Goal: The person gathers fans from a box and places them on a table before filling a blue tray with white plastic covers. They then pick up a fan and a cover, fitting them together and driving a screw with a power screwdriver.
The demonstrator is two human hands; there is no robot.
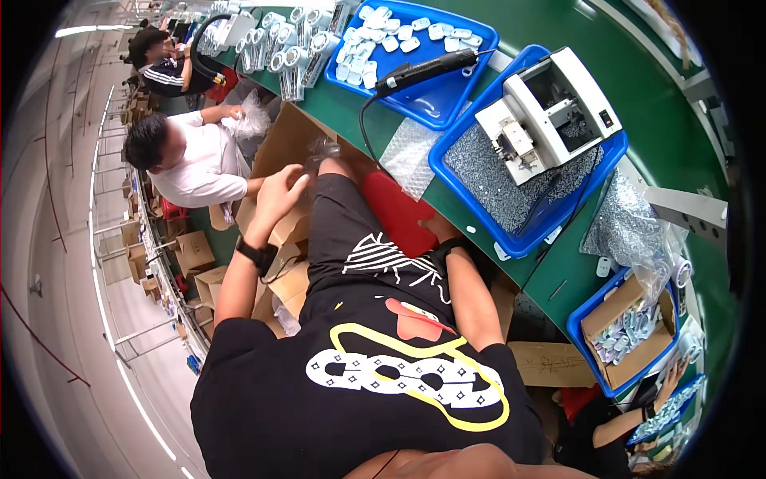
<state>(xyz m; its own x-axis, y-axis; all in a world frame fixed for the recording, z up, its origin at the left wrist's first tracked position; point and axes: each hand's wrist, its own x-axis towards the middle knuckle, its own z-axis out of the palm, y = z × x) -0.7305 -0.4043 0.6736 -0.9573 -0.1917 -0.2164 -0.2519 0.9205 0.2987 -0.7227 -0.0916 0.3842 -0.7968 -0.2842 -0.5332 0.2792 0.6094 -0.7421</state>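
The see-through bag (pixel 323 149) is down off the bench (pixel 578 271), by the knee (pixel 335 169). The left hand (pixel 279 194) is near it. Its fingers are apart and a bit bent, with nothing seen in them. It cannot be told if they touch the bag.

The right hand (pixel 440 229) is low, just under the bench's near edge, by a red thing (pixel 399 211) that may be a stool. The hand may be there to lean on it. Most of its fingers are hidden, so one cannot tell if it grips anything.

A big cardboard box (pixel 289 144) is behind the left hand, off the bench's near edge.

A bumpy plastic sheet (pixel 411 156) lies over the bench's near edge. To its right, a blue tray (pixel 523 239) sits close to that edge. It holds a white machine (pixel 586 84) and lots of tiny grey bits (pixel 483 180), maybe screws. The tray's walls likely stop the bits from rolling off.

Another blue tray (pixel 459 84), to the left, has small white pieces (pixel 371 40). A black power screwdriver (pixel 427 72) lies across it, maybe so it is easy to grab. Its cord (pixel 363 120) hangs down toward the near edge.

Left of the bench, a person in white (pixel 199 164) holds crumpled wrap (pixel 251 120).
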